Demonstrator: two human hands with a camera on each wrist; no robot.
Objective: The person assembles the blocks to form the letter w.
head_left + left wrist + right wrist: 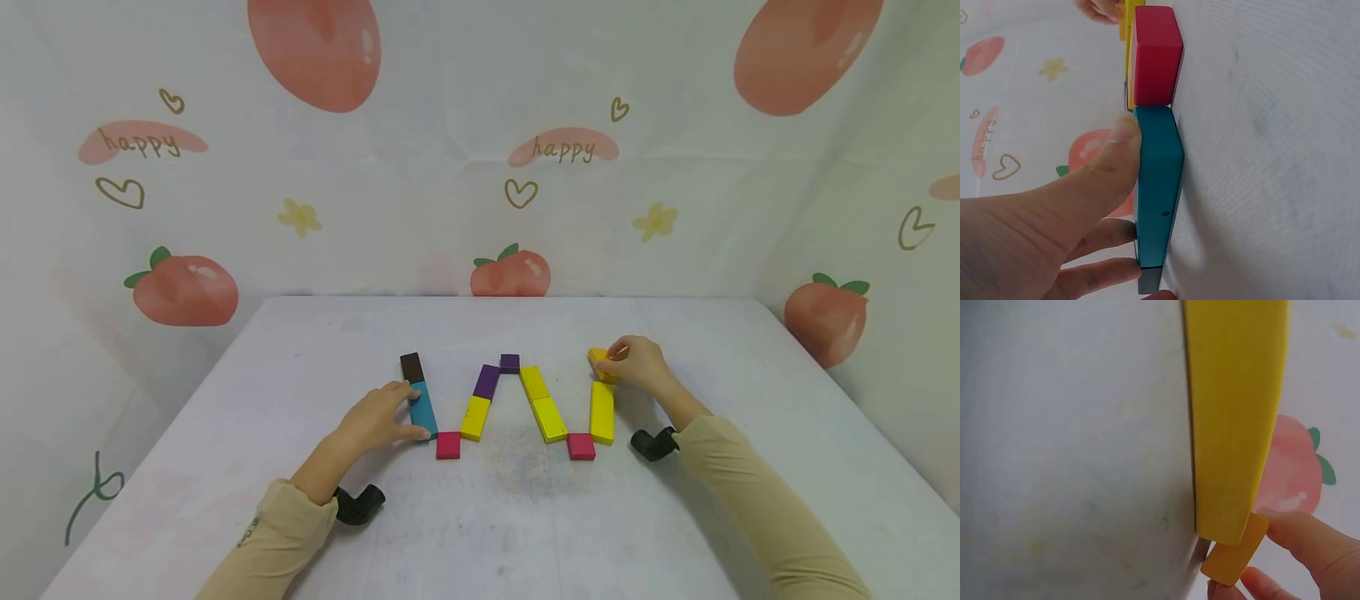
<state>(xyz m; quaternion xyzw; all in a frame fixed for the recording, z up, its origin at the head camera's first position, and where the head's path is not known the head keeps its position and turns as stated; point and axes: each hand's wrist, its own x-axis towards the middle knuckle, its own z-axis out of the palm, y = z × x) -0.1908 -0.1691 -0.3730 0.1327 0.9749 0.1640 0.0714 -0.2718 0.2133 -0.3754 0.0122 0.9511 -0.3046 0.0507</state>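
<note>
My left hand [377, 419] rests on a teal block [423, 412] lying flat on the table, its thumb [1124, 134] on the end beside a red block [1159, 56] and its other fingers spread toward the far end. A dark brown block [411, 367] continues the line beyond the teal one. On the right side, my right hand [637, 364] pinches an orange-yellow block [1235, 553] between thumb and fingers. That block is tilted at the far end of a long yellow block [602, 413], its near end close to it.
Between the hands, a zigzag of flat blocks runs across the white table [480, 533]: yellow blocks [475, 418], a purple block [487, 382], a small dark purple block [510, 363] and a second red block [581, 447]. A patterned cloth [420, 167] hangs behind the table.
</note>
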